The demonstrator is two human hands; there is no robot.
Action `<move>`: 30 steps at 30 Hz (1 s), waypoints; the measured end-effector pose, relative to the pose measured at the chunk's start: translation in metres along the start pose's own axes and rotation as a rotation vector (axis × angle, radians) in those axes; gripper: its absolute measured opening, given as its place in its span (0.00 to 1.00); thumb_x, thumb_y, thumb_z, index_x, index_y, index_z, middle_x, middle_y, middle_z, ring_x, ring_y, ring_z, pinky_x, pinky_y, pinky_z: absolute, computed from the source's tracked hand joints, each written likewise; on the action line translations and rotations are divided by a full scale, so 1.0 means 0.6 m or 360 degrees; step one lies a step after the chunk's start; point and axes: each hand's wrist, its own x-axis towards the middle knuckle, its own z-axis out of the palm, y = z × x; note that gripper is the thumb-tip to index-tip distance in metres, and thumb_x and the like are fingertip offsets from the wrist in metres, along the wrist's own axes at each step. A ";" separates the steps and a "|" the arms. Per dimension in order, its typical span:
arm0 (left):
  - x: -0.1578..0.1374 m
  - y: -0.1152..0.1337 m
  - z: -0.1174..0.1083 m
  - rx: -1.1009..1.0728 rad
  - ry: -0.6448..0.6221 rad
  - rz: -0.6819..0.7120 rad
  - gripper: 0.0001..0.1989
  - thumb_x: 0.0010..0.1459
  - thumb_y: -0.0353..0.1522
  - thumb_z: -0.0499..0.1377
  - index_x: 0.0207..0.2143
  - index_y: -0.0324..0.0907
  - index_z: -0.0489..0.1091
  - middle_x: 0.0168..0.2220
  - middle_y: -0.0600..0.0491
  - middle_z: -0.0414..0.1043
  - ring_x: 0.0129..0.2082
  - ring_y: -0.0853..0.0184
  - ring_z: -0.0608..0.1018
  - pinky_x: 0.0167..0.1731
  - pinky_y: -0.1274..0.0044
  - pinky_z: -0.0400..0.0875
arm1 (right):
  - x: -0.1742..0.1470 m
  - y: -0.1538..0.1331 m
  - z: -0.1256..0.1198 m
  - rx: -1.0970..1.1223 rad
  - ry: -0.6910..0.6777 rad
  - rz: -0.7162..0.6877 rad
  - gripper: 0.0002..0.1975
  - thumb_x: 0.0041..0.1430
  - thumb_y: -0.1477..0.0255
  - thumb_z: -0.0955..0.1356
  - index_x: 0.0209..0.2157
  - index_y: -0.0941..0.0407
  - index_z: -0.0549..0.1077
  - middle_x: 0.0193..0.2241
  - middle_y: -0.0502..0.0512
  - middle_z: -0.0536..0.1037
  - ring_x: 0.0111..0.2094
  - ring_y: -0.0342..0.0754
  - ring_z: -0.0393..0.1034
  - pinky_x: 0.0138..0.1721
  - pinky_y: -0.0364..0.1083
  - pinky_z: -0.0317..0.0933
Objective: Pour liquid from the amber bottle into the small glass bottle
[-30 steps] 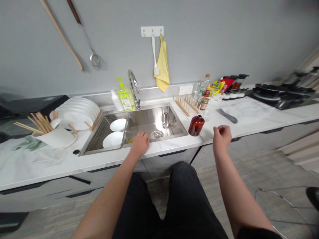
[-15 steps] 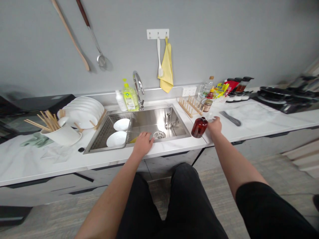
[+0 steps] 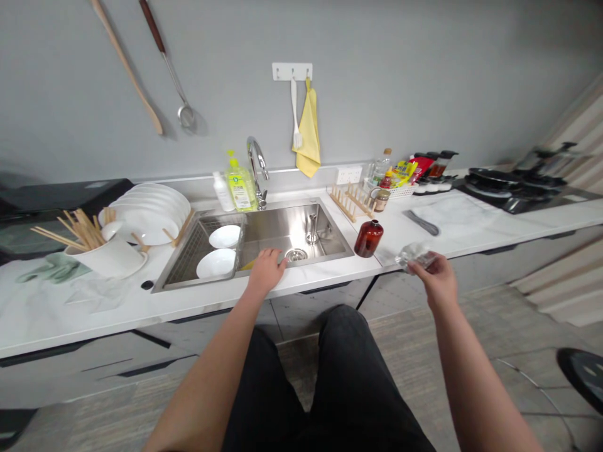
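My right hand pinches a crumpled piece of clear plastic over the counter's front edge, right of the sink. A dark red-brown bottle without a visible cap stands beside the sink corner, apart from that hand. My left hand lies on the front rim of the steel sink, fingers stretched out over the basin and holding nothing. Something yellow shows by its fingers, mostly hidden. Two white bowls sit in the wire rack at the basin's left.
White plates stand in a rack on the left, behind a white holder of chopsticks. Dish soap and a faucet stand behind the sink. A wooden rack, a condiment basket and grey tongs-like utensil are rightward.
My right hand has moved right and toward me, away from the bottle, with the clear plastic lifted in its fingers. My left hand stays on the sink rim. The view has shifted slightly.
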 end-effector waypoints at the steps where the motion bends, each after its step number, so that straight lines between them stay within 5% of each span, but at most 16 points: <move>1: 0.000 -0.001 -0.001 -0.0024 0.0001 -0.0019 0.18 0.73 0.39 0.62 0.58 0.41 0.82 0.59 0.34 0.83 0.65 0.39 0.79 0.72 0.49 0.69 | -0.029 -0.014 -0.013 0.0172 -0.0107 0.0088 0.41 0.44 0.48 0.86 0.55 0.53 0.78 0.42 0.58 0.86 0.40 0.59 0.83 0.46 0.61 0.82; 4: 0.000 -0.005 -0.006 -0.0120 -0.0003 -0.0085 0.18 0.72 0.41 0.63 0.57 0.44 0.83 0.59 0.38 0.84 0.65 0.42 0.80 0.72 0.51 0.70 | -0.110 -0.063 -0.024 0.0357 -0.0439 0.0155 0.41 0.45 0.54 0.88 0.58 0.50 0.79 0.51 0.61 0.87 0.48 0.61 0.85 0.52 0.62 0.82; 7: 0.000 -0.012 -0.010 -0.0251 -0.0005 -0.0154 0.17 0.70 0.42 0.66 0.55 0.45 0.83 0.58 0.40 0.86 0.63 0.43 0.82 0.70 0.52 0.73 | -0.169 -0.111 0.016 0.0456 -0.0690 0.0056 0.37 0.49 0.55 0.88 0.57 0.49 0.78 0.53 0.61 0.87 0.52 0.62 0.84 0.58 0.62 0.81; 14: -0.002 -0.030 -0.025 -0.0668 0.0070 -0.0260 0.14 0.66 0.44 0.68 0.46 0.47 0.86 0.51 0.45 0.89 0.54 0.49 0.87 0.60 0.57 0.81 | -0.202 -0.194 0.256 0.0530 -0.1049 -0.0130 0.37 0.52 0.51 0.85 0.59 0.48 0.76 0.56 0.60 0.84 0.55 0.63 0.82 0.56 0.59 0.79; 21: -0.005 -0.037 -0.044 -0.1039 0.0205 -0.0195 0.23 0.72 0.50 0.61 0.54 0.45 0.86 0.57 0.43 0.88 0.60 0.48 0.86 0.66 0.54 0.78 | -0.166 -0.239 0.469 0.0491 -0.1279 -0.0192 0.37 0.44 0.52 0.86 0.53 0.51 0.79 0.49 0.58 0.87 0.47 0.60 0.82 0.51 0.58 0.76; 25: -0.005 -0.037 -0.043 -0.1119 0.0186 -0.0135 0.27 0.70 0.52 0.65 0.60 0.45 0.84 0.62 0.41 0.85 0.62 0.48 0.85 0.65 0.56 0.79 | -0.167 -0.232 0.517 0.0473 -0.1337 -0.0238 0.35 0.42 0.54 0.85 0.51 0.51 0.80 0.46 0.55 0.87 0.43 0.57 0.80 0.50 0.55 0.74; 30: 0.002 -0.040 -0.031 -0.1091 0.0167 -0.0070 0.29 0.65 0.54 0.71 0.58 0.45 0.84 0.67 0.39 0.80 0.66 0.47 0.81 0.67 0.54 0.76 | -0.180 -0.221 0.524 0.0441 -0.1362 -0.0306 0.36 0.46 0.52 0.85 0.54 0.51 0.80 0.49 0.57 0.87 0.45 0.57 0.79 0.51 0.55 0.73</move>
